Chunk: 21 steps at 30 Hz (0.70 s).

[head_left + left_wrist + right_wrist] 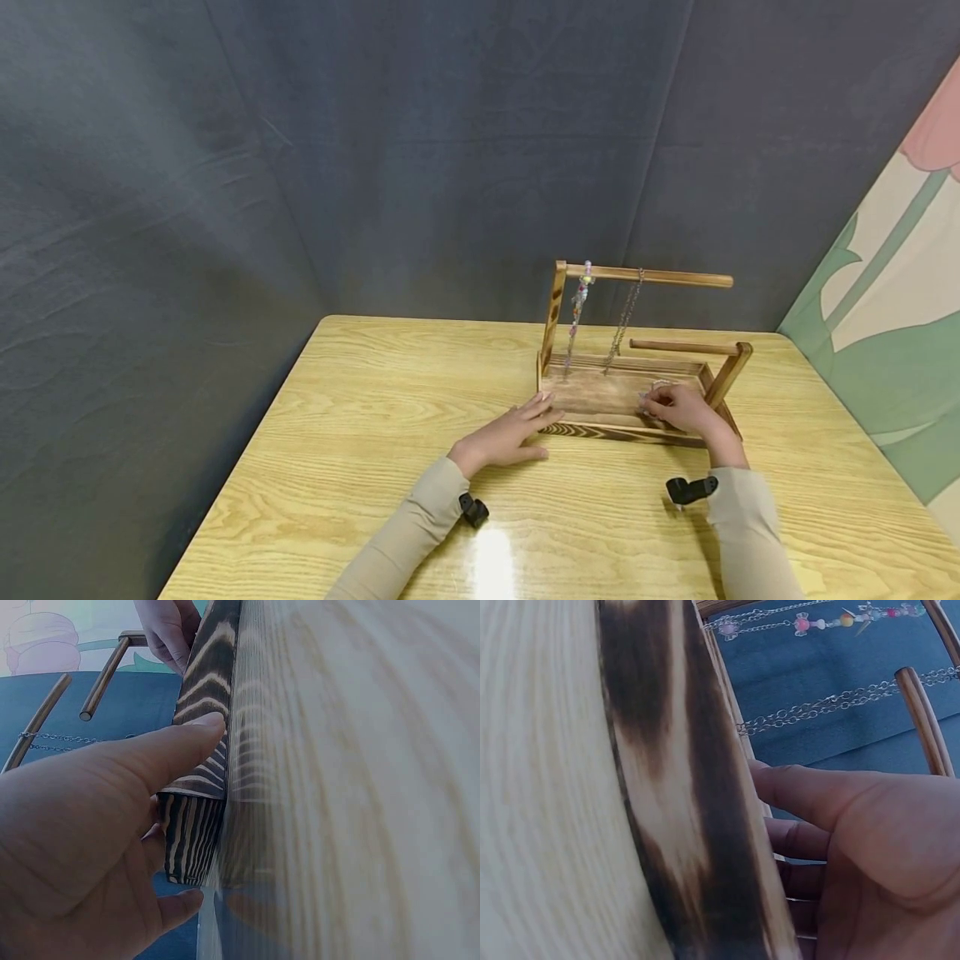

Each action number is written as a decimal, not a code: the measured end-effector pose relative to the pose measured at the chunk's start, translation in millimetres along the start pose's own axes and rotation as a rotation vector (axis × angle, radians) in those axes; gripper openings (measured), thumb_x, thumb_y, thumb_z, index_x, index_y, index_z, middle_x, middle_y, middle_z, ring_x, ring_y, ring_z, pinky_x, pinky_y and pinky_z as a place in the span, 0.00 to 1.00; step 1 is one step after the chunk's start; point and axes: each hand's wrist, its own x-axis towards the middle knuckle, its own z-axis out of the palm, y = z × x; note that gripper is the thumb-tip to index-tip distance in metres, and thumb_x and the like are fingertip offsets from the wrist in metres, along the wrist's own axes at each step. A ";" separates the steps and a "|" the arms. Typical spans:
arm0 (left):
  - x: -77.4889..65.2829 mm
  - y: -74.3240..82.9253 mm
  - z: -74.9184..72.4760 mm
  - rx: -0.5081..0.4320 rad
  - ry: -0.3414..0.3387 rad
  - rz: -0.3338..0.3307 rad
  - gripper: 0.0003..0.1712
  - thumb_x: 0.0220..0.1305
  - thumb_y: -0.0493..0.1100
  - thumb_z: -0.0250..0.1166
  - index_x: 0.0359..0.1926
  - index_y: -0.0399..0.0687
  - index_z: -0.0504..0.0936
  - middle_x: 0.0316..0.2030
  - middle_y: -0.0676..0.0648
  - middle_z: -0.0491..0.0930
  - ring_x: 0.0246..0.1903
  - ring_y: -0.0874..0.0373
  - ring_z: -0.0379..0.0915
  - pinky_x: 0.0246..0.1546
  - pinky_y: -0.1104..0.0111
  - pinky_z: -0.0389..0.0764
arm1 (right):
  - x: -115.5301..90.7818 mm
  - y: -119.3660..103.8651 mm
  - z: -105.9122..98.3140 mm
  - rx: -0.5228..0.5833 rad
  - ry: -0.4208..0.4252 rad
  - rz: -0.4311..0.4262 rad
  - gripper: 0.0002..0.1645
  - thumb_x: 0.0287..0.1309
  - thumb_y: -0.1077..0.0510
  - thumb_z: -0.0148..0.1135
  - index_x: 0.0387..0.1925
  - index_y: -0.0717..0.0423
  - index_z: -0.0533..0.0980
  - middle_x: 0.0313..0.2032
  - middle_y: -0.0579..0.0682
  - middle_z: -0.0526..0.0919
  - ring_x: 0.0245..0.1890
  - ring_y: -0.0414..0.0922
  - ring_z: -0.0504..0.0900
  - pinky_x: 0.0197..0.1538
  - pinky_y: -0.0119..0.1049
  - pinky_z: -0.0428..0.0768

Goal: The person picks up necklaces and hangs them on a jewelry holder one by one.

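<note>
A wooden jewelry stand (pixel 600 392), a shallow tray with two raised bars, stands on the table. Over the tray my right hand (pixel 682 408) has its thumb and fingers together on a small pale beaded bracelet (pixel 660 383) near the right end. In the right wrist view the front wall (pixel 682 787) hides those fingertips. My left hand (pixel 506 437) lies at the front left corner, fingers extended over the edge; its thumb (pixel 187 742) touches the patterned front wall. From the tall bar hang a colourful beaded necklace (pixel 577 304) and a silver chain (pixel 624 321).
The lower bar (pixel 682 346) rises from a post (pixel 729 375) close beside my right wrist. The wooden table (pixel 375 400) ends at a dark cloth backdrop (pixel 450 167). A painted floral panel (pixel 892 333) stands at the right.
</note>
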 end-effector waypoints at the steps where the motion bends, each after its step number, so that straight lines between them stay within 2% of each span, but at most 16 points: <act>1: 0.2 -0.4 0.4 0.003 0.001 0.001 0.39 0.67 0.54 0.52 0.73 0.54 0.46 0.73 0.46 0.34 0.72 0.53 0.27 0.67 0.46 0.49 | -0.1 -0.1 0.2 0.000 0.000 0.000 0.16 0.65 0.54 0.54 0.35 0.65 0.79 0.26 0.52 0.79 0.23 0.40 0.68 0.27 0.34 0.67; 9: 0.6 -2.4 2.3 0.001 0.000 -0.001 0.39 0.67 0.54 0.52 0.73 0.55 0.46 0.73 0.47 0.34 0.72 0.54 0.26 0.67 0.46 0.49 | 1.7 5.5 4.8 -0.054 0.025 -0.014 0.12 0.61 0.57 0.57 0.31 0.62 0.79 0.27 0.50 0.78 0.24 0.41 0.69 0.29 0.35 0.69; 12: 0.8 -2.3 2.3 0.011 0.006 0.000 0.39 0.67 0.55 0.52 0.73 0.54 0.46 0.73 0.47 0.34 0.72 0.54 0.26 0.67 0.46 0.50 | 1.2 5.9 5.2 -0.053 0.033 -0.002 0.11 0.59 0.57 0.59 0.28 0.63 0.77 0.24 0.50 0.76 0.23 0.42 0.68 0.28 0.35 0.68; 19: 1.3 -3.9 3.9 0.022 0.015 -0.002 0.39 0.67 0.56 0.51 0.73 0.55 0.47 0.73 0.47 0.34 0.72 0.55 0.26 0.67 0.47 0.51 | -1.0 2.0 8.3 -0.028 0.028 0.122 0.17 0.55 0.50 0.64 0.20 0.58 0.76 0.16 0.45 0.72 0.17 0.40 0.65 0.23 0.33 0.66; 21: 1.5 -4.8 4.6 0.020 0.013 0.000 0.39 0.67 0.56 0.51 0.73 0.56 0.47 0.73 0.48 0.34 0.72 0.55 0.26 0.67 0.47 0.51 | -1.6 1.1 9.4 -0.030 0.024 0.124 0.18 0.55 0.50 0.64 0.18 0.58 0.76 0.16 0.44 0.72 0.16 0.39 0.64 0.23 0.33 0.66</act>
